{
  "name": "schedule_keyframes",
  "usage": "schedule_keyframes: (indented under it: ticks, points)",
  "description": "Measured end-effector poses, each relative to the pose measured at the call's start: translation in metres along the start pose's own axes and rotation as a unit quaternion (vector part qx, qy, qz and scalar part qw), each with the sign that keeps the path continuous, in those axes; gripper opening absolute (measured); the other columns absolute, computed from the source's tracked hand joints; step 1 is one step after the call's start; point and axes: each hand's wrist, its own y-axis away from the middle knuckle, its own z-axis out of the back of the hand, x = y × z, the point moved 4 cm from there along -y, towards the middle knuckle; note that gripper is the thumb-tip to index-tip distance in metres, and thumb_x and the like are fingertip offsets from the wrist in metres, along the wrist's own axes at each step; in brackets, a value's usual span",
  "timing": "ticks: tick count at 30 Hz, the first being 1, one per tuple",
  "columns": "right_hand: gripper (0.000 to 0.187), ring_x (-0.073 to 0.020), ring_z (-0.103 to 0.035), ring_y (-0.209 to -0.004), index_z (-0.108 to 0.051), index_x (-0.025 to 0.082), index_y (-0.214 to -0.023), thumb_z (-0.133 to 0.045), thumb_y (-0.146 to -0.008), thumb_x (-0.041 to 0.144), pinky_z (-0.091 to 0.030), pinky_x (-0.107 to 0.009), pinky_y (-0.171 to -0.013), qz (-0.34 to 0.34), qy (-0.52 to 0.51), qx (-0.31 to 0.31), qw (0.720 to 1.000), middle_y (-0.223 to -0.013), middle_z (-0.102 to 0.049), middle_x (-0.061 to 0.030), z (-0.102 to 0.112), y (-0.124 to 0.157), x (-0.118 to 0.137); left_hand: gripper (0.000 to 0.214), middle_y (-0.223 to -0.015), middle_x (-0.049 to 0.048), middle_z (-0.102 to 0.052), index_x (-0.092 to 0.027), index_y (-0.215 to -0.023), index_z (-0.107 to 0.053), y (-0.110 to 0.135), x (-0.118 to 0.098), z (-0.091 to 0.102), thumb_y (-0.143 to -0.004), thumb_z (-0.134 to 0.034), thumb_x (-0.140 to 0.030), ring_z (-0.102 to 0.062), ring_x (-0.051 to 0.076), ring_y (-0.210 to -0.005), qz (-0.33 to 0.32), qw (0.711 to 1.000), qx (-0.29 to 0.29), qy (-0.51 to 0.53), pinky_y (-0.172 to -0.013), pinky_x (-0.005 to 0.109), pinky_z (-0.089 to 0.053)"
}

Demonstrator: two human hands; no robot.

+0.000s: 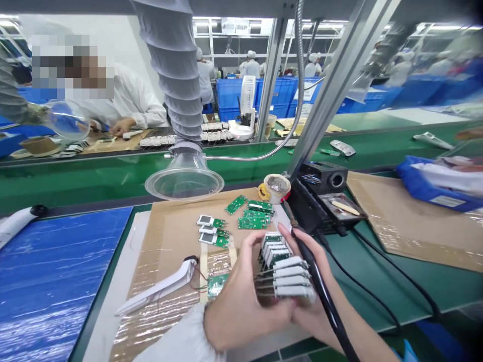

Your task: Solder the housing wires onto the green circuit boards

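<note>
Both hands close around a stack of circuit boards (289, 269) with white display modules, above the cardboard. My left hand (245, 296) grips the stack from the left. From the right, my right hand (320, 281) steadies it and also has a black soldering iron (319, 281) between thumb and fingers, its tip pointing away from me. Beyond the hands lie several green circuit boards (254, 216) and a few boards with small screens (213, 234). To the left rests a white curved handle-shaped housing (162, 286), with thin wires running to a green board (218, 285) partly behind my left hand.
A clear fume hood (184, 181) hangs over the bench on a grey duct. At right stand a soldering station (317, 201) and a round pot (277, 187); cables cross the green mat. A blue sheet (60, 276) lies left. Across the belt, a person (128, 100) handles parts.
</note>
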Motion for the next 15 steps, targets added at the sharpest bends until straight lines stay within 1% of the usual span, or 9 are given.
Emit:
schedule_keyframes:
  ticks: [2,4,6,8,10,12,14,15]
  points:
    - [0.11,-0.0293,-0.054,-0.137,-0.004,0.037,-0.155,-0.076,-0.076,0.016,-0.059,-0.047,-0.1,-0.015,-0.03,0.012,0.999,-0.161,-0.036,-0.0141,0.019,-0.005,-0.004,0.093,-0.139,0.0065,-0.055,-0.03,-0.144,-0.021,-0.013,0.007,-0.006,-0.068,-0.07,-0.01,-0.055,0.024,-0.13,-0.016,0.999,0.016,-0.024,-0.111,0.039,-0.05]
    - [0.1,-0.0287,-0.059,-0.131,-0.013,0.031,-0.156,-0.074,-0.077,0.019,-0.06,-0.042,-0.097,-0.02,-0.024,0.055,0.998,-0.155,-0.045,-0.0152,0.037,-0.011,-0.006,0.092,-0.135,0.0073,-0.057,-0.028,-0.144,-0.019,-0.025,0.012,-0.011,-0.068,-0.068,-0.01,-0.057,0.023,-0.126,-0.028,0.998,0.04,-0.046,-0.109,0.04,-0.05]
    - [0.09,-0.0275,-0.065,-0.124,-0.02,0.03,-0.155,-0.069,-0.08,0.02,-0.061,-0.04,-0.094,-0.017,0.023,0.097,0.995,-0.149,-0.053,-0.0132,0.051,-0.019,-0.006,0.091,-0.134,0.0096,-0.057,-0.026,-0.143,-0.022,-0.034,0.015,-0.014,-0.067,-0.07,-0.014,-0.058,0.026,-0.124,-0.032,0.994,0.056,-0.086,-0.108,0.044,-0.051]
    - [0.086,-0.0274,-0.066,-0.122,-0.024,0.031,-0.154,-0.067,-0.08,0.02,-0.061,-0.041,-0.095,0.006,0.082,0.118,0.99,-0.146,-0.057,-0.0107,0.058,-0.026,-0.005,0.088,-0.138,0.0133,-0.053,-0.024,-0.141,-0.028,-0.039,0.019,-0.012,-0.066,-0.074,-0.02,-0.052,0.032,-0.131,-0.033,0.985,0.052,-0.164,-0.114,0.053,-0.043]
    - [0.084,-0.0277,-0.064,-0.125,-0.026,0.031,-0.154,-0.066,-0.081,0.018,-0.059,-0.044,-0.099,0.044,0.127,0.133,0.982,-0.146,-0.057,-0.0095,0.056,-0.034,-0.003,0.086,-0.144,0.0168,-0.048,-0.021,-0.141,-0.034,-0.038,0.023,-0.005,-0.065,-0.075,-0.026,-0.038,0.039,-0.143,-0.028,0.966,0.039,-0.253,-0.121,0.063,-0.028]
    - [0.081,-0.0281,-0.062,-0.128,-0.028,0.029,-0.153,-0.064,-0.082,0.016,-0.057,-0.046,-0.103,0.074,0.154,0.153,0.973,-0.147,-0.056,-0.0103,0.045,-0.039,-0.003,0.081,-0.148,0.0183,-0.044,-0.018,-0.14,-0.04,-0.031,0.027,0.004,-0.068,-0.074,-0.029,-0.026,0.041,-0.149,-0.021,0.946,0.031,-0.323,-0.124,0.066,-0.017]
    - [0.08,-0.0289,-0.063,-0.126,-0.029,0.027,-0.153,-0.065,-0.082,0.017,-0.057,-0.047,-0.103,0.089,0.17,0.166,0.967,-0.146,-0.057,-0.012,0.033,-0.043,-0.004,0.075,-0.15,0.0179,-0.043,-0.017,-0.139,-0.043,-0.023,0.027,0.015,-0.071,-0.073,-0.029,-0.023,0.039,-0.151,-0.012,0.928,0.025,-0.372,-0.125,0.064,-0.014]
    - [0.08,-0.0295,-0.063,-0.125,-0.03,0.026,-0.153,-0.067,-0.082,0.018,-0.057,-0.047,-0.102,0.09,0.175,0.166,0.966,-0.144,-0.058,-0.0127,0.028,-0.044,-0.006,0.077,-0.152,0.018,-0.041,-0.017,-0.141,-0.043,-0.019,0.024,0.021,-0.072,-0.074,-0.031,-0.023,0.039,-0.151,-0.009,0.92,0.029,-0.39,-0.125,0.064,-0.015]
